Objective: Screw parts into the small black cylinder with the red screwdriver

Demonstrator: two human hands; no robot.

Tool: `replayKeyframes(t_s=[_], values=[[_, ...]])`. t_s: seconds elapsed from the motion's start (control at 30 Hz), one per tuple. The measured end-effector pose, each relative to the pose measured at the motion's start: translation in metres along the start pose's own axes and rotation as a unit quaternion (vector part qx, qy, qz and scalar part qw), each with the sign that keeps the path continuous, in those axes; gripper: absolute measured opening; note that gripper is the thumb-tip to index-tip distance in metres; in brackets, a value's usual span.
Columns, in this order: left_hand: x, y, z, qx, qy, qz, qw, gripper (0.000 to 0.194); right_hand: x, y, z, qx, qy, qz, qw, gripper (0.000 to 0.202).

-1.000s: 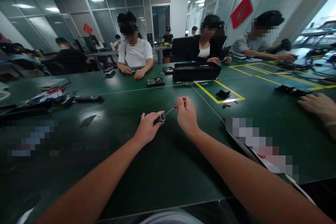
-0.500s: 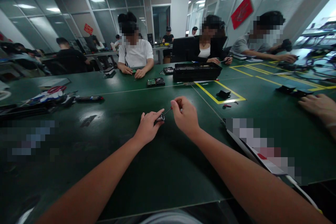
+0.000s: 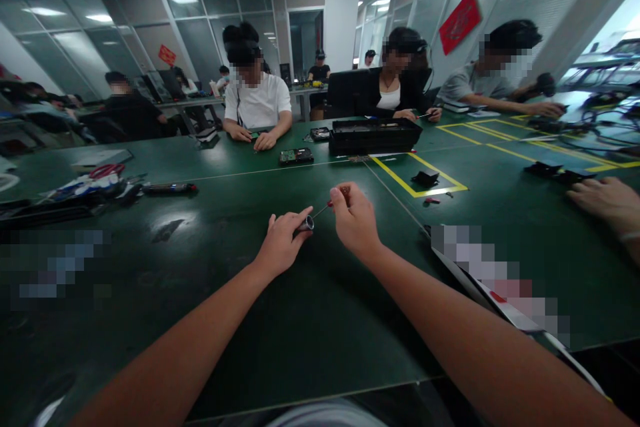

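My left hand [image 3: 284,240] rests low over the green table [image 3: 280,340], thumb and fingers closed round a small, dark, shiny cylinder [image 3: 307,223]. Its round, hollow-looking end faces right. Just to the right, my right hand [image 3: 357,220] is closed on the handle of a screwdriver [image 3: 323,209], whose reddish handle is mostly covered by the fingers. The thin shaft slants down and left to the open end of the cylinder. Whether the tip touches inside cannot be made out.
A long black casing [image 3: 375,138] and a hard drive [image 3: 297,156] lie beyond my hands. Yellow tape surrounds a small black part [image 3: 425,178]. Tools [image 3: 103,180] are heaped at left. Another person's hand [image 3: 607,203] rests at right; co-workers sit opposite.
My right hand has shifted slightly to the right, with more of the screwdriver's handle end showing. My left hand and the cylinder stay nearly where they were.
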State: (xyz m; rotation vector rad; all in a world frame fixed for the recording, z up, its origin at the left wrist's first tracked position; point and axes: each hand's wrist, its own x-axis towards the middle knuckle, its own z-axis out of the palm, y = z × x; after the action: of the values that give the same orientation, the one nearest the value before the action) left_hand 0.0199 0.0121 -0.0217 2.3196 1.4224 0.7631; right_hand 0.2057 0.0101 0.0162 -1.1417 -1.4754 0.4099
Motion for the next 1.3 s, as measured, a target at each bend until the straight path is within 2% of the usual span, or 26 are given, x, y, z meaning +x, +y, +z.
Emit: replayKeyframes(t_s=[0.37, 0.53, 0.73, 0.9, 1.17, 1.3], values=[[-0.001, 0.000, -0.001, 0.012, 0.006, 0.013, 1.000, 0.049, 0.001, 0.000, -0.001, -0.003, -0.001, 0.007, 1.000, 0.023], [-0.001, 0.000, -0.001, 0.015, 0.010, 0.018, 1.000, 0.047, 0.002, 0.000, -0.001, -0.038, -0.013, -0.013, 0.999, 0.021], [-0.001, 0.005, -0.003, 0.020, 0.007, 0.000, 1.000, 0.048, 0.002, -0.001, -0.002, -0.047, 0.024, -0.024, 0.998, 0.020], [0.000, 0.004, -0.002, 0.024, 0.014, -0.010, 1.000, 0.046, 0.002, -0.003, -0.002, -0.039, 0.025, -0.019, 0.999, 0.021], [0.001, 0.005, -0.009, -0.042, 0.047, -0.034, 0.997, 0.036, 0.002, 0.002, -0.001, -0.031, 0.043, -0.056, 0.997, 0.023], [0.001, 0.008, -0.016, -0.049, 0.012, -0.048, 0.998, 0.039, 0.002, 0.001, -0.001, -0.038, 0.043, -0.068, 0.996, 0.026]])
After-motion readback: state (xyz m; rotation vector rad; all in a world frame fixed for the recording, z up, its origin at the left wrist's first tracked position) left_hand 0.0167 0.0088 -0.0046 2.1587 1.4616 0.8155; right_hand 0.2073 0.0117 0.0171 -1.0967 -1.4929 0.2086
